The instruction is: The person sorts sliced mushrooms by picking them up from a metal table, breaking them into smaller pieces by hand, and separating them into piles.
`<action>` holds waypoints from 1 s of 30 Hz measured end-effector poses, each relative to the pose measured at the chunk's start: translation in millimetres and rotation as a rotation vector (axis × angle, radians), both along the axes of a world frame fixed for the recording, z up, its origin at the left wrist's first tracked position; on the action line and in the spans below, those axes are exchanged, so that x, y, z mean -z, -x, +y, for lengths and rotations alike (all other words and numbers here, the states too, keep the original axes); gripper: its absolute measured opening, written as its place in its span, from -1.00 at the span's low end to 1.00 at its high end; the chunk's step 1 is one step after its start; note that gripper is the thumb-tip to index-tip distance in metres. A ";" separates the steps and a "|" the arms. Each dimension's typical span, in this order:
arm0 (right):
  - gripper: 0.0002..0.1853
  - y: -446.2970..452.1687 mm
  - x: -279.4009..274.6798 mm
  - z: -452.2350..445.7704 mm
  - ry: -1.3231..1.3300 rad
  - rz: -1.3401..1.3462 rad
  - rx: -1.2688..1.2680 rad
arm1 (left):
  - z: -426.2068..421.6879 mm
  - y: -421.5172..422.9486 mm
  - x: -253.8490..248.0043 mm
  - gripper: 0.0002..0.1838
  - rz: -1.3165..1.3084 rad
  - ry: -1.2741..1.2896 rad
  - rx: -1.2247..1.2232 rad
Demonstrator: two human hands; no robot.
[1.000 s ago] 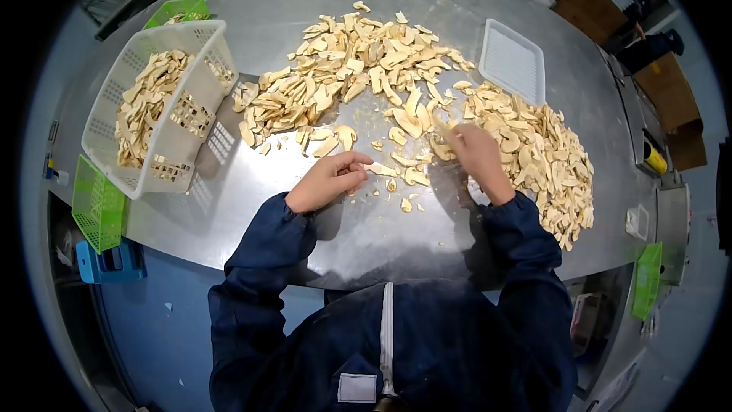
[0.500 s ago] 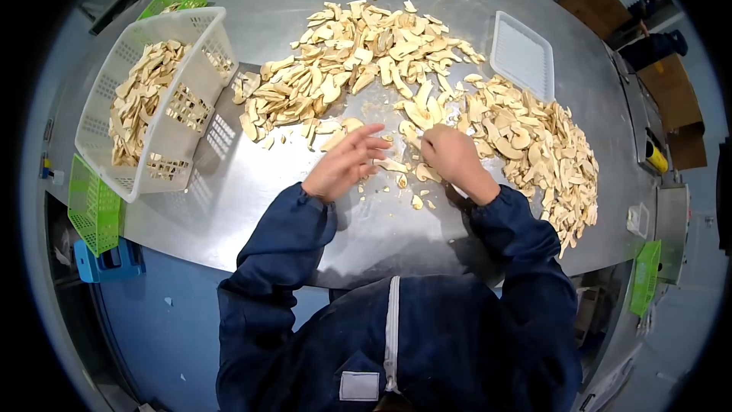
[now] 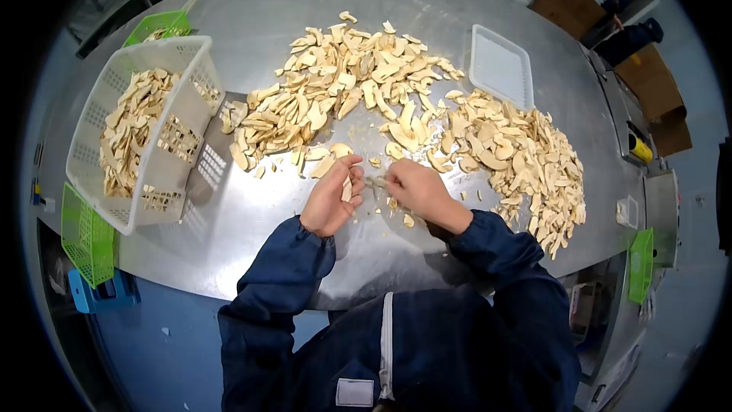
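My left hand [image 3: 328, 200] is cupped with its fingers curled around a pale mushroom slice [image 3: 347, 189]. Close beside it, my right hand [image 3: 418, 192] is closed in a pinch; a small blurred bit shows at its fingertips, too unclear to name. Both hands are low over the steel table [image 3: 366, 255], with small mushroom crumbs [image 3: 408, 220] under and around them. Beyond the hands spreads a wide pile of mushroom slices [image 3: 335, 80]. A second pile of slices [image 3: 518, 149] lies to the right of my right hand.
On the left stands a white perforated basket [image 3: 177, 118] partly filled with slices. Green baskets sit behind it [image 3: 164, 24] and below it [image 3: 85, 236]. A shallow white tray [image 3: 501, 65] lies at the back right, near the right pile.
My right hand has moved left, close to my left hand. The left fingers, spread before, are now curled around a mushroom slice. The whole view has shifted slightly.
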State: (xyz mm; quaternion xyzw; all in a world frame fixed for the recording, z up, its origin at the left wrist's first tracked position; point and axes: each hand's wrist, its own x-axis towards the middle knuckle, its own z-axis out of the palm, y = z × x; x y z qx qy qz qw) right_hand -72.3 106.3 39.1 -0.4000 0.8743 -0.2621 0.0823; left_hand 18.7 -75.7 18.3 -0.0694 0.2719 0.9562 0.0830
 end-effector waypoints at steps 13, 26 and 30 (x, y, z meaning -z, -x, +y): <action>-0.87 -14.7 -15.9 9.6 0.449 -0.868 0.044 | 20.4 -3.1 6.8 -0.84 -0.006 0.196 -0.029; -0.83 57.7 -0.2 83.9 0.029 0.236 -0.254 | 7.7 -6.2 18.4 -0.74 -0.047 -0.302 0.089; -0.90 105.6 -25.3 115.1 -0.117 0.440 0.138 | 10.2 -2.7 11.0 -0.74 -0.069 -0.377 0.136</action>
